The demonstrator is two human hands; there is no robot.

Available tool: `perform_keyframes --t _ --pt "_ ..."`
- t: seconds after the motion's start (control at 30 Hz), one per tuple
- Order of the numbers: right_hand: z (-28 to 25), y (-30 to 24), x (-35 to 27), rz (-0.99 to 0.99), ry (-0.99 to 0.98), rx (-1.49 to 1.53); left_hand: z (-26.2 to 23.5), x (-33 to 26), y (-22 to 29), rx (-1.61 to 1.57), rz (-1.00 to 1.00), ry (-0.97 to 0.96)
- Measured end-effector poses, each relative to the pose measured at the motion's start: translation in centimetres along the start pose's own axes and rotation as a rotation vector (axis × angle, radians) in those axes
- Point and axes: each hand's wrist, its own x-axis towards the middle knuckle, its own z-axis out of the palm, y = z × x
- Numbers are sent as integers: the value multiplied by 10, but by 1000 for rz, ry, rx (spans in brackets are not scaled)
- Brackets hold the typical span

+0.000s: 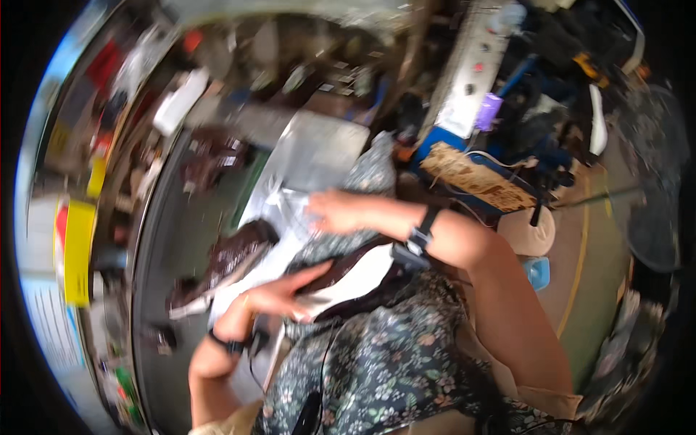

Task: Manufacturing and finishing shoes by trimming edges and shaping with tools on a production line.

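Note:
In my lap lies a dark, glossy shoe upper [362, 279] with a long white face turned up. My left hand [279, 296] grips its left end, one digit stretched along the far edge. My right hand [335, 210] reaches across beyond it, fingers pointing left over a crumpled whitish sheet [286, 206]; motion smears the fingertips, so what they touch cannot be made out. Left of the sheet, another dark glossy shoe piece [235, 254] with a pale strip rests on the bench. Patterned cloth [373, 177] lies beyond my right hand.
A dark belt-like surface [170, 239] runs along the left, with more dark glossy pieces [214, 159] on it. A grey board [326, 138] lies ahead. To the right stand a blue box with a worn brown top [475, 174], a round pale stool [528, 230] and a light-blue container [536, 273].

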Motion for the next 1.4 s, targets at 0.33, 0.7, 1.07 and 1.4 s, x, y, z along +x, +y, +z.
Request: perform_keyframes --t 0.33,0.7,1.07,1.4 --pt "-83 -34 -143 450 313 238 -14 2 22 -756 -100 471" --pt "-409 68 -381 1547 1047 -478 11 4 -3 1216 123 680" --pt "-165 -74 -210 442 1019 -503 30 128 80 -246 640 876" --pt "-89 -42 -97 612 627 895 5 141 30 -354 495 709"
